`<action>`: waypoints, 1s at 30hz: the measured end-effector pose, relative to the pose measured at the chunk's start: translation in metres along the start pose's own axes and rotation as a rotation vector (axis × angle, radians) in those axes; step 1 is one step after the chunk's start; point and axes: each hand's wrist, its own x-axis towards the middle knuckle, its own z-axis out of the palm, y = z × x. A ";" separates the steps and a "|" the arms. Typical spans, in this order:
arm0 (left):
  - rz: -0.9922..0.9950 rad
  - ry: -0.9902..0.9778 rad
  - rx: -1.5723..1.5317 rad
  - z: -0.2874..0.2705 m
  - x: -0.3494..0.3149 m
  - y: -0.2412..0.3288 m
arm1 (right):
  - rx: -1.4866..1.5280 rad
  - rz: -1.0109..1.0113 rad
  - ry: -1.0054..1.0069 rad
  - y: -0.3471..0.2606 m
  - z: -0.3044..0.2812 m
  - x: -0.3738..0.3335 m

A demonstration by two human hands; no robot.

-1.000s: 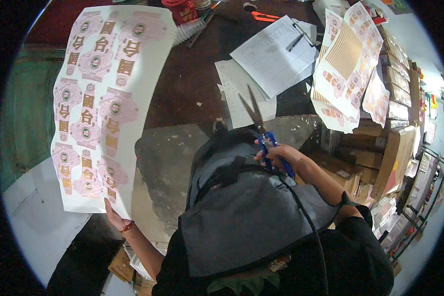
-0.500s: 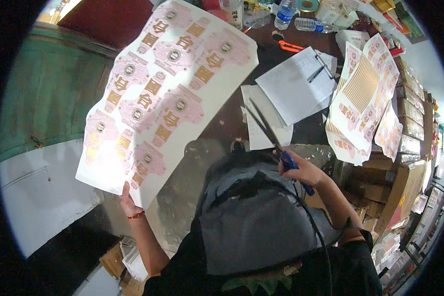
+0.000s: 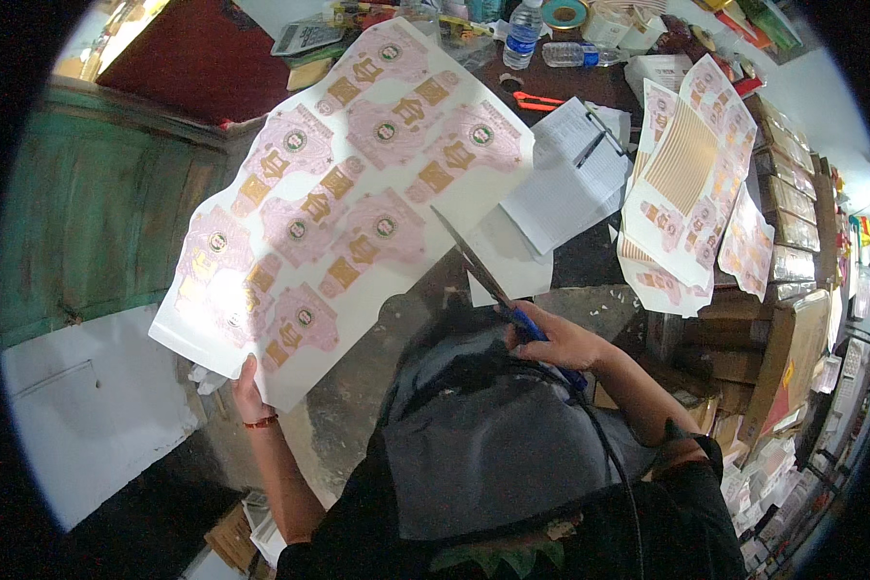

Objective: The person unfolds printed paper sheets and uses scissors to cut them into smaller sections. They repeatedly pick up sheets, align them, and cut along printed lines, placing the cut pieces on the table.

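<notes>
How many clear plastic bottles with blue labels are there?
2. A standing bottle is near the top of the picture, and a lying bottle is just to its right. More might be hidden among the things around them.

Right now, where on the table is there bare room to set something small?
A small patch of dark table lies between the loose paper and the printed stack, nearer than the clipped papers. The held sheet hides the left; the far edge is crowded around the bottles.
</notes>
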 end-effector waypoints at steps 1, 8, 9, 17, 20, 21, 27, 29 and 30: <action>0.012 0.014 0.015 0.003 -0.001 0.003 | 0.030 -0.008 -0.006 -0.002 0.002 0.000; 0.114 -0.010 0.089 0.010 0.002 0.018 | 0.030 -0.026 0.036 -0.016 0.013 -0.002; 0.122 -0.023 0.101 0.011 0.002 0.019 | 0.066 -0.038 0.038 -0.015 0.015 -0.002; 0.096 -0.023 0.122 -0.003 0.011 0.014 | 0.280 -0.074 0.074 -0.006 0.031 -0.006; 0.071 -0.010 0.155 -0.011 0.013 0.014 | 0.245 -0.021 0.104 -0.015 0.034 -0.009; 0.056 -0.002 0.169 -0.014 0.013 0.013 | 0.239 -0.021 0.116 -0.014 0.035 -0.009; 0.097 -0.023 0.101 0.008 0.003 0.021 | 0.113 -0.018 0.216 -0.013 0.038 -0.010; 0.124 -0.037 0.091 0.010 0.002 0.022 | 0.081 -0.025 0.235 -0.015 0.038 -0.011; 0.138 -0.043 0.086 0.011 0.001 0.023 | 0.060 -0.023 0.239 -0.017 0.037 -0.012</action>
